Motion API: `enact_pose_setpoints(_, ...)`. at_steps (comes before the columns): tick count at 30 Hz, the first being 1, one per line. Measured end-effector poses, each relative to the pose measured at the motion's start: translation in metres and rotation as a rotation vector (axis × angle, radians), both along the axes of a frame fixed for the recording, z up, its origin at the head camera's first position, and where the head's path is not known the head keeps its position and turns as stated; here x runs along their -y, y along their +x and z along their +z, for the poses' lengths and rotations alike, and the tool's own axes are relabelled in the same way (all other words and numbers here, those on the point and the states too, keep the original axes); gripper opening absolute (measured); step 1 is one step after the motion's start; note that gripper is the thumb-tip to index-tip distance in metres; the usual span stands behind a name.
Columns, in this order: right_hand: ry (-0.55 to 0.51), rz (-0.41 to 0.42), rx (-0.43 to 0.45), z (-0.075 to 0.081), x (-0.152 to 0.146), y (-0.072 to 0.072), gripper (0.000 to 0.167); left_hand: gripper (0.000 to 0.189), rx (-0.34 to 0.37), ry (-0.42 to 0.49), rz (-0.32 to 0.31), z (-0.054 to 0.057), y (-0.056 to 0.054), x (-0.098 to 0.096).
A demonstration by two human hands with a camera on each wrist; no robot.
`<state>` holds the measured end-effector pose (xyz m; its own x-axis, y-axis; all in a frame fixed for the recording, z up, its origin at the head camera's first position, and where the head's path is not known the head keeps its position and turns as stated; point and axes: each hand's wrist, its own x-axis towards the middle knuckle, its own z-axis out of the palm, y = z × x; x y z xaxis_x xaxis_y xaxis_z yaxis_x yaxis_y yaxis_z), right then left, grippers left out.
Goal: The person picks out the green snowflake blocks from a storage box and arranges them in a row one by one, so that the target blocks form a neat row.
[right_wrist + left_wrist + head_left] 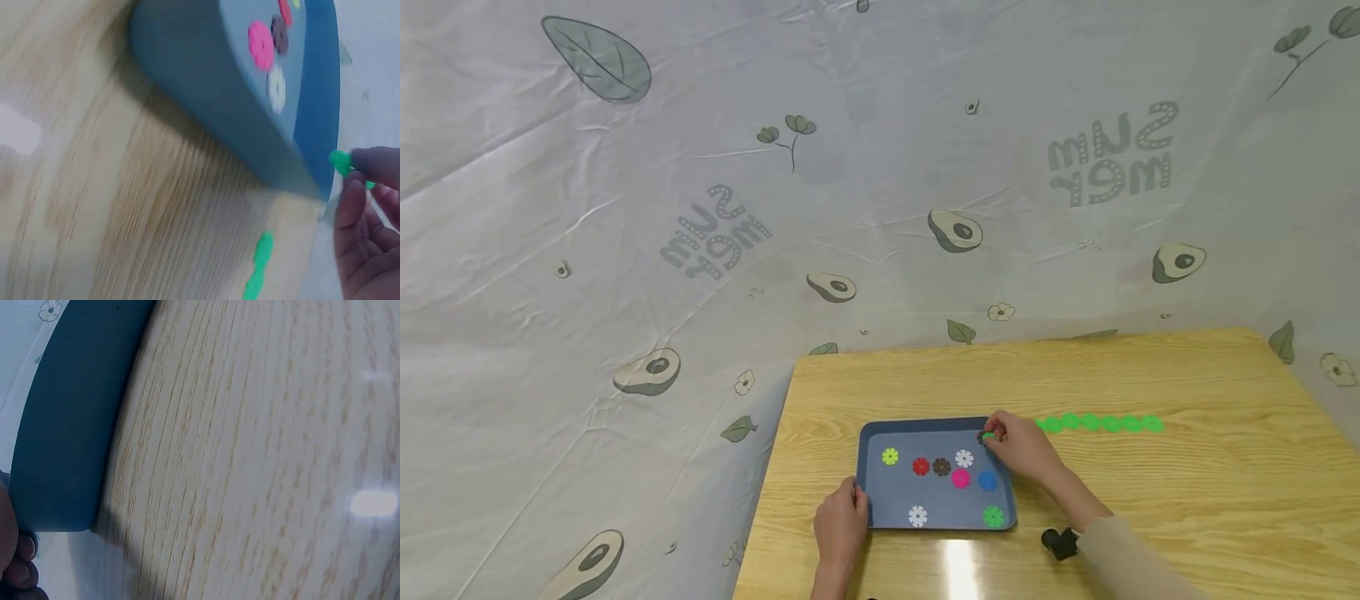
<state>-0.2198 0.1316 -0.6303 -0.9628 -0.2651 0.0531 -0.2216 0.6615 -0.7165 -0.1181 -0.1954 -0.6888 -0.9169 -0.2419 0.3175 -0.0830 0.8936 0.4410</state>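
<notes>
A blue-grey tray (pixel 925 424) lies on the wooden table, bearing several flower-shaped plastic discs. My left hand (pixel 841 521) grips its left edge near the front corner; the left wrist view shows curled fingers (pixel 22 573) by the tray wall (pixel 69 425). Over the far right corner, my right hand (pixel 1024 446) pinches a green disc (pixel 340 161) between thumb and fingertips. A dark disc (pixel 981 437) shows beside those fingertips. Nearest to them on the tray are a white disc (pixel 964 458), a blue disc (pixel 988 481) and a pink disc (pixel 960 478).
Right of the tray, a row of green discs (pixel 1110 423) runs along the table (pixel 1210 492). Yellow (pixel 890 456), red (pixel 921 467) and brown (pixel 942 467) discs sit farther left inside the tray. A black device (pixel 1060 543) is at the right wrist. Patterned cloth (pixel 880 167) hangs behind.
</notes>
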Motion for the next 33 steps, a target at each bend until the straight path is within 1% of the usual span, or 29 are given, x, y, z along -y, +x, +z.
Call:
enact_pose_setpoints(2,-0.031,-0.037,-0.031,0.001,-0.013,-0.003,0.011,0.016,-0.008,-0.002,-0.003,0.0,0.0,0.0)
enact_pose_setpoints(4,-0.058,-0.074,-0.04,0.003,-0.028,-0.006,0.014,0.016,-0.025,-0.007,-0.003,0.001,0.0,0.001)
enact_pose_setpoints(7,-0.094,-0.136,-0.027,0.006,-0.053,-0.011,0.02,0.015,-0.058,-0.012,-0.004,0.001,0.0,0.002)
enact_pose_setpoints(10,-0.111,-0.192,-0.018,0.01,-0.08,-0.015,0.027,0.015,-0.077,-0.02,-0.004,0.0,0.0,0.003)
enact_pose_setpoints(12,-0.112,-0.236,-0.025,0.01,-0.1,-0.017,0.033,0.015,-0.08,-0.024,-0.004,0.0,-0.001,0.004)
enact_pose_setpoints(15,-0.133,-0.3,-0.011,0.009,-0.13,-0.019,0.041,0.014,-0.08,-0.027,-0.004,0.0,0.0,0.005)
enact_pose_setpoints(19,-0.168,-0.382,0.032,0.007,-0.17,-0.019,0.049,0.015,-0.067,-0.021,-0.003,0.001,-0.001,0.004)
enact_pose_setpoints(23,-0.208,-0.446,0.074,0.002,-0.207,-0.015,0.052,0.017,-0.034,-0.01,-0.005,0.003,-0.001,0.002)
enact_pose_setpoints(27,-0.272,-0.492,0.113,-0.004,-0.234,-0.01,0.054,0.017,-0.01,-0.004,-0.009,0.003,-0.001,0.001)
enact_pose_setpoints(30,-0.278,-0.521,0.146,-0.011,-0.246,-0.007,0.055,0.016,-0.001,-0.003,-0.007,0.002,0.0,0.0)
enact_pose_setpoints(33,-0.239,-0.548,0.173,-0.02,-0.255,-0.006,0.058,0.016,0.0,-0.01,-0.007,0.002,0.0,0.0)
